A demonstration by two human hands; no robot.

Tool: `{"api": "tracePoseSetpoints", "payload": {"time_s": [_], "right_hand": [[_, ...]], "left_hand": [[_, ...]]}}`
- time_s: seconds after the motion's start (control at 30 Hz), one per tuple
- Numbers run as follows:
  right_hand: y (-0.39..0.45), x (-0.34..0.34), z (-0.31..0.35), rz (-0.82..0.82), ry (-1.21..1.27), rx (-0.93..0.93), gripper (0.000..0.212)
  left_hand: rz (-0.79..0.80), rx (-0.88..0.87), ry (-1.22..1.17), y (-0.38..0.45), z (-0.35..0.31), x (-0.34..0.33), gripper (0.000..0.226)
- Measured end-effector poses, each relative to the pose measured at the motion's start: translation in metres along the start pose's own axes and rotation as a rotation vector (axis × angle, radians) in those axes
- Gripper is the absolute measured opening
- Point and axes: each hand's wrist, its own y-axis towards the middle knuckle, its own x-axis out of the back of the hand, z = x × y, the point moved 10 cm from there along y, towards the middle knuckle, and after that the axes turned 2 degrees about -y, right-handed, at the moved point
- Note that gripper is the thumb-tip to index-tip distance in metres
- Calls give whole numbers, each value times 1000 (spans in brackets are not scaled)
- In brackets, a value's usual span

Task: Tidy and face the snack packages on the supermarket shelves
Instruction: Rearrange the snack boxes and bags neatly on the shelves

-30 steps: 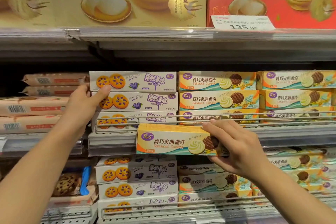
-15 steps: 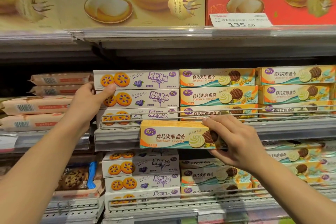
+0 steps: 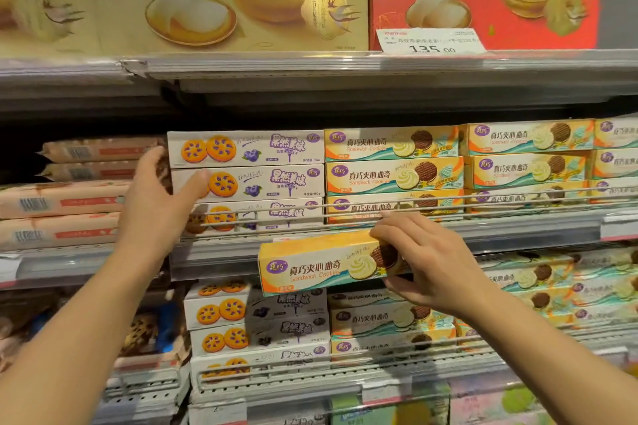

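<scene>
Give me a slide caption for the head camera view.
Right hand holds a yellow sandwich-cookie box; left hand steadies stacked blueberry boxes.

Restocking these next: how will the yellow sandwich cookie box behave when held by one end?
The yellow sandwich cookie box is probably stiff: it stays straight in the right hand gripping one end. That one-hand grip suggests it is light. The cookies inside may be fragile.
</scene>
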Motion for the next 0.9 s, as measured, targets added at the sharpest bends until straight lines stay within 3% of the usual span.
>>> {"api": "tracePoseSetpoints", "payload": {"time_s": [0.07, 0.13, 0.2, 0.3, 0.4, 0.57, 0.7, 0.9], "right_hand": [[-13, -2, 1, 2, -24, -13, 60], [-29, -4, 1, -14, -41, -35, 59], [-42, -8, 1, -34, -45, -44, 56], [-54, -15, 3, -33, -74, -39, 57], [-60, -15, 11, -37, -108, 12, 56], [-71, -17, 15, -30, -90, 33, 53], [-88, -35, 20, 29, -87, 33, 53], [-97, -52, -12, 110, -114, -124, 80]], "left_hand": [[-119, -156, 101, -32, -17, 11, 64], [-153, -336, 117, -76, -37, 11, 43], [-33, -496, 148, -123, -44, -8, 24], [227, -694, 282, -176, -28, -56, 22], [356, -647, 364, -184, 4, -88, 34], [323, -662, 559, -165, 32, -104, 51], [330, -576, 714, -151, 63, -116, 60], [290, -550, 747, -149, 78, -119, 57]]}}
